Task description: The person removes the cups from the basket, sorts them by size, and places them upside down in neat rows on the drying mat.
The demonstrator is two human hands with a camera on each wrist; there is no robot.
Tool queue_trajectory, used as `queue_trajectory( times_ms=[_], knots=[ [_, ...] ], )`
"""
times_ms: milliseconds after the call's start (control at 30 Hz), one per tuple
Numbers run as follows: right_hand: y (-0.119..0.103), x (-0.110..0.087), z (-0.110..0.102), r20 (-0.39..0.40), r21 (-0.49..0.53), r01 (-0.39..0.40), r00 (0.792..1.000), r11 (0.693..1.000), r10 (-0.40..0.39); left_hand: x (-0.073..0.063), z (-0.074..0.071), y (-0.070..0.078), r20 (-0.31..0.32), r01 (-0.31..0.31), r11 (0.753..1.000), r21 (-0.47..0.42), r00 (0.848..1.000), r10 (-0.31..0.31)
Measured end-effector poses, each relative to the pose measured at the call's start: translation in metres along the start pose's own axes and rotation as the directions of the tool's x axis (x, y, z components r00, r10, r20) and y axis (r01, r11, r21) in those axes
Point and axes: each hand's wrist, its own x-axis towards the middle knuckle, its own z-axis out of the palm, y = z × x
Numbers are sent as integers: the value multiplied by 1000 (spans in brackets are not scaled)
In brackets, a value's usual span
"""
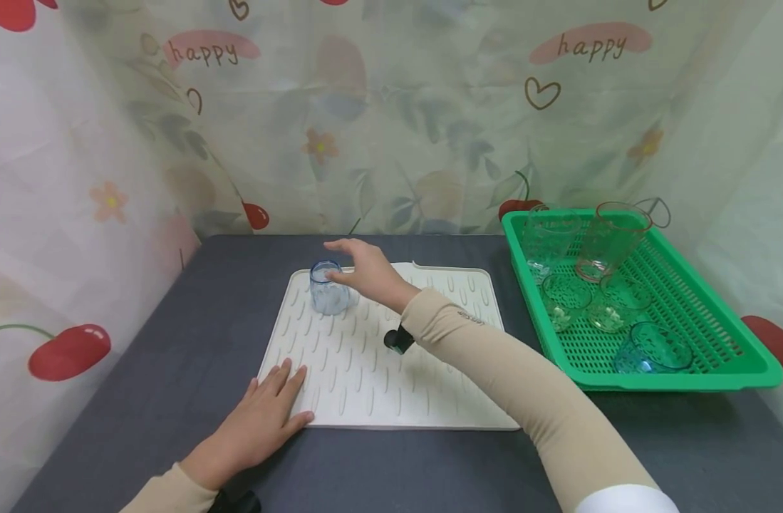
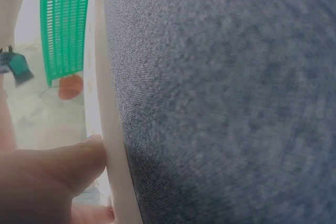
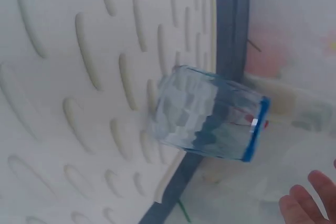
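Observation:
A clear blue-rimmed glass (image 1: pixel 330 288) stands upright near the far left corner of the white ridged mat (image 1: pixel 391 370). My right hand (image 1: pixel 372 272) is just right of the glass, fingers spread. Its thumb overlaps the rim in the head view, but in the right wrist view the fingertips (image 3: pixel 300 203) are apart from the glass (image 3: pixel 205 114). With its fingers extended, my left hand (image 1: pixel 256 420) rests on the mat's near left corner. The left wrist view shows its thumb (image 2: pixel 79 166) against the mat's edge (image 2: pixel 113 145).
On the right stands a green perforated basket (image 1: pixel 737 349) holding several glasses, among them a red-rimmed mug (image 1: pixel 612 239) and a blue glass (image 1: pixel 652 349). A dark cloth (image 1: pixel 192 342) covers the table. Patterned curtains (image 1: pixel 391 121) hang behind and at both sides.

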Motion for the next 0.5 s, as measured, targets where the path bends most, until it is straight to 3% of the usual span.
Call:
queue_trajectory(
  times_ms=[300,500],
  knots=[
    [-30,-25,-34,34,-6,105,994,994,-105,1,1,-2,-3,-7,1000,5,1000,7],
    [-44,-50,-56,5,19,214,977,977,-214,1,0,-1,6,-5,1000,5,1000,5]
  ],
)
